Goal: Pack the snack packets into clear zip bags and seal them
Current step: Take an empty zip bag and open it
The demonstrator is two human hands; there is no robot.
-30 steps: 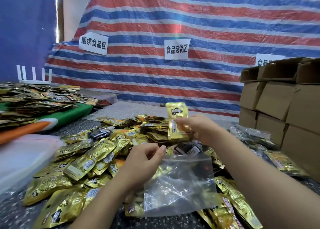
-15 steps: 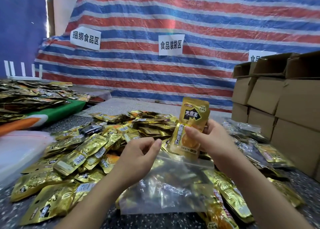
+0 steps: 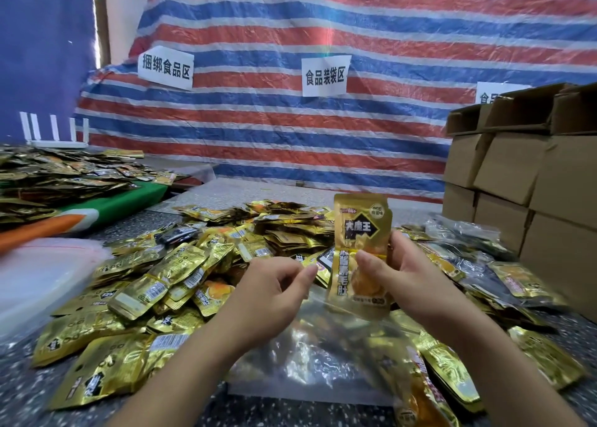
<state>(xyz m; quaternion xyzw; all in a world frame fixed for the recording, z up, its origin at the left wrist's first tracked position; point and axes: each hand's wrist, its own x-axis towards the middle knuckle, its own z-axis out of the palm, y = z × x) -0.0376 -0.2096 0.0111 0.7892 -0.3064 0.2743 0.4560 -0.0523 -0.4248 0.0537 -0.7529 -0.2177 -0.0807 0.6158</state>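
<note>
My right hand (image 3: 403,281) grips a small stack of gold snack packets (image 3: 360,242), held upright with its lower edge at the mouth of a clear zip bag (image 3: 310,355). My left hand (image 3: 271,294) pinches the bag's top edge at the left of that mouth. The bag lies flat over a heap of gold snack packets (image 3: 168,281) that covers the speckled table (image 3: 19,394). Whether the held packets have entered the bag I cannot tell.
Brown cardboard boxes (image 3: 533,184) are stacked at the right. Filled clear bags (image 3: 468,236) lie in front of them. A pile of empty clear bags (image 3: 35,278) sits at the left. More packets cover a green board (image 3: 106,203) at far left. A striped tarp hangs behind.
My right hand has turned the held packets from edge-on to face-on and lowered them to the bag's mouth. My left hand has kept its pinch on the bag's edge.
</note>
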